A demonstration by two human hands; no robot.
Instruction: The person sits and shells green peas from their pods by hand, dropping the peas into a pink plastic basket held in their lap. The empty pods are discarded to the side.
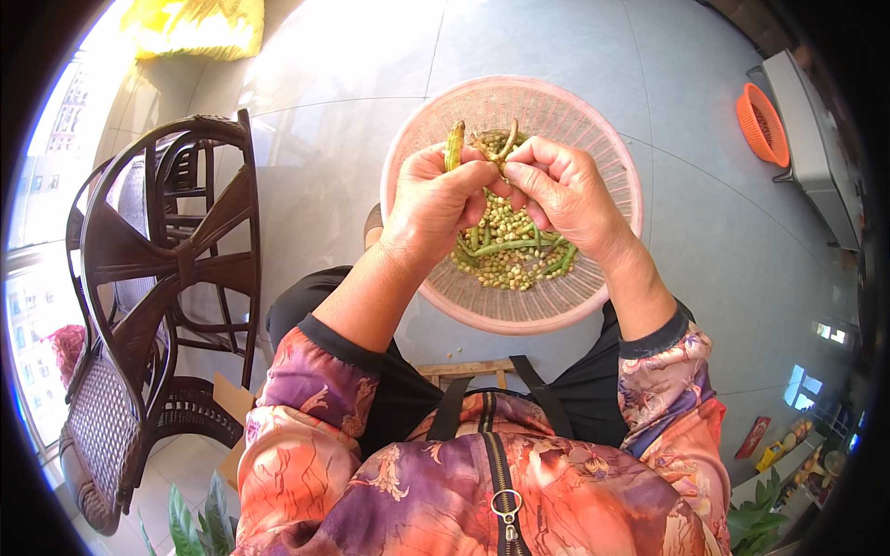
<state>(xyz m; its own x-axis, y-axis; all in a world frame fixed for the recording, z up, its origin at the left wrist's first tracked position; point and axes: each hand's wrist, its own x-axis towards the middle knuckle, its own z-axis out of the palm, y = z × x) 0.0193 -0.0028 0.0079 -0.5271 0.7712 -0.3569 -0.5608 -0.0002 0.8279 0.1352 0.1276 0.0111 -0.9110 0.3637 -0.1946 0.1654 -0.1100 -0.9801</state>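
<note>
Both hands are raised over a pink plastic basket (511, 324) on the floor, with their fingertips together. A yellow-green bean pod (455, 146) sticks up from my left hand (441, 194), tucked behind the thumb. A thin, curved brownish pod (512, 137) rises where the fingertips meet; my right hand (563, 191) pinches it, and the fingers partly hide it. Inside the basket lie many loose pale-green beans (514, 272) and several long green pods (511, 245). More pod pieces show behind the hands.
Dark rattan chairs (177, 260) stand at the left by a bright window. A yellow bag (198, 28) lies at the top left. At the right, an orange basket (761, 125) is beside a white appliance or cabinet (810, 132). Leafy plants (198, 521) are at the lower left.
</note>
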